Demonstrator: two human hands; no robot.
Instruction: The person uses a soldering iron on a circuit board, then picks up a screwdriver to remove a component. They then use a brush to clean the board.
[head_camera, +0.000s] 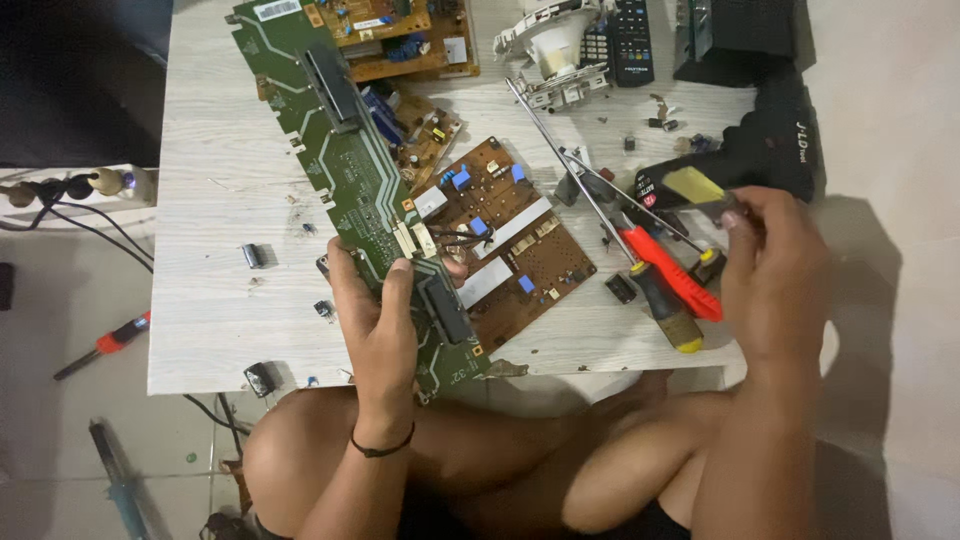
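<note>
Gripping the long green circuit board (345, 160) near its lower end, the left hand (380, 320) has its grip pressed around the board's edge, thumb on top beside the white connectors. That board slants across the counter (215, 200), its far end reaching the counter's back edge. The right hand (770, 270) hovers right of the board, its grip pinching a small dark part at the fingertips; what the part is cannot be told.

Just right of the green board lies a brown circuit board (510, 245), partly under it. Further right of the green board lie a red-handled screwdriver (670, 270) and a yellow-handled one (665, 305), with a black power tool (750, 150) beyond them.

As a judgement, work on the board seems midway: the board is bare and out of any housing, loose small parts are scattered around it, and nothing looks reassembled.
</note>
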